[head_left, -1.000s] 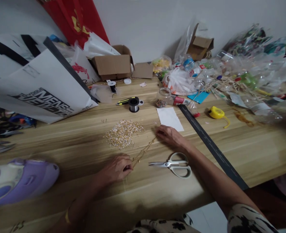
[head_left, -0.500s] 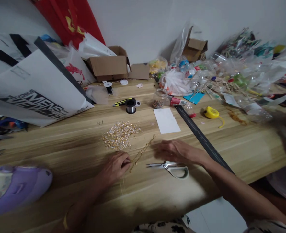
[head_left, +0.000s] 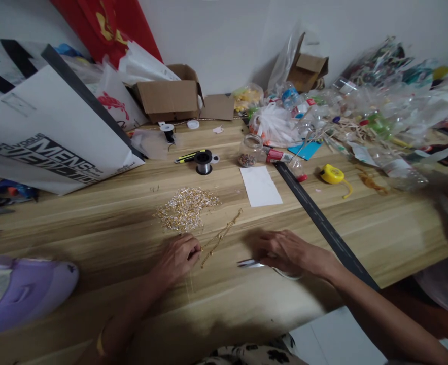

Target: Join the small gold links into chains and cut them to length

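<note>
Bearing "MENS", a white bag [head_left: 62, 119] stands left of the hands [head_left: 178, 256].

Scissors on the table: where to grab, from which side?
Probably by the handles, from above on the right: the scissors lie flat with blades pointing left, and the right hand is over the handle end.

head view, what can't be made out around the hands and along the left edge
All in the head view:
Pale-handled metal scissors: handles mostly hidden by the right hand; its grip is unclear.
Thin gold-coloured chain: whether the left hand pinches it; the hand itself hides this.
Purple-and-cream plastic device: cut off by the left edge.
</note>
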The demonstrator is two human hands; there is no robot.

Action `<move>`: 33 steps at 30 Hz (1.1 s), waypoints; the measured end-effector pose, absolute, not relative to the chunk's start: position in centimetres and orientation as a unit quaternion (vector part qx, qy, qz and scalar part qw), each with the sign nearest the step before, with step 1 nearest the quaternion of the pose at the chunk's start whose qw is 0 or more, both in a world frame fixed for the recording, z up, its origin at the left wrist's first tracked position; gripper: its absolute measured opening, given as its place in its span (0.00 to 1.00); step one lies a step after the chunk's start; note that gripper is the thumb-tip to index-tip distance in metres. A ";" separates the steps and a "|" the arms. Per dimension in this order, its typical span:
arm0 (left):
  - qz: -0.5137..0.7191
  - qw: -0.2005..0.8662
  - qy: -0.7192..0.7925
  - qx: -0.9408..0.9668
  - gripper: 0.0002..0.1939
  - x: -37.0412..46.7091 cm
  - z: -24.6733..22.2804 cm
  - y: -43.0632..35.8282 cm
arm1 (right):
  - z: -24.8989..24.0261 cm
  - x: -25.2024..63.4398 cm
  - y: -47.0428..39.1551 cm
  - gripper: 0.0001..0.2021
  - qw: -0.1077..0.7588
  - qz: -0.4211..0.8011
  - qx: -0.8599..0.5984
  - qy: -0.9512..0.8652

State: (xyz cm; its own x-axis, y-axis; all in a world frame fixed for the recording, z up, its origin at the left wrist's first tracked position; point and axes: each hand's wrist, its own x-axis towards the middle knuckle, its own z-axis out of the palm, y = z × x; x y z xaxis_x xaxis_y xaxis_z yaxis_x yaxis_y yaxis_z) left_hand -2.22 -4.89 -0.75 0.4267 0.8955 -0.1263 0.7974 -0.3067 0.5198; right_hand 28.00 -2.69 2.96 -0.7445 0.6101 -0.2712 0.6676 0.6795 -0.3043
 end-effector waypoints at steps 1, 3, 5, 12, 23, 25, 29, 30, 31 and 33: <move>0.095 0.264 0.530 0.800 0.06 -2.3 -0.7 -4.9 | 3.3 27.6 -2.5 0.10 0.068 -0.197 0.340 0.917; 0.100 0.266 0.537 0.794 0.06 -2.3 -0.7 -4.8 | 3.5 26.5 -2.2 0.10 0.049 -0.193 0.330 0.923; 0.108 0.262 0.546 0.788 0.06 -2.5 -0.7 -4.7 | 3.3 25.4 -1.9 0.11 0.021 -0.183 0.325 0.928; 0.166 0.217 0.545 0.793 0.03 -2.6 -1.1 -4.9 | 1.0 23.1 -2.2 0.23 0.011 -0.119 0.323 0.939; 0.080 0.184 0.461 0.864 0.06 -0.8 -1.1 -6.3 | 0.1 23.0 -1.9 0.23 0.009 -0.078 0.329 0.941; 0.068 0.179 0.454 0.870 0.08 -0.7 -1.0 -6.4 | -0.1 23.1 -2.0 0.23 0.003 -0.078 0.329 0.941; 0.080 0.180 0.443 0.874 0.10 -0.6 -1.1 -6.6 | 0.2 23.4 -2.2 0.17 0.006 -0.090 0.333 0.939; 0.083 0.182 0.441 0.875 0.11 -0.6 -1.1 -6.6 | 0.4 23.5 -2.2 0.15 0.009 -0.097 0.334 0.938; 0.084 0.183 0.439 0.876 0.11 -0.6 -1.1 -6.6 | 0.6 23.5 -2.1 0.13 0.009 -0.102 0.336 0.936; 0.081 0.180 0.434 0.879 0.11 -0.6 -1.0 -6.6 | 0.9 23.6 -2.0 0.11 0.009 -0.099 0.341 0.935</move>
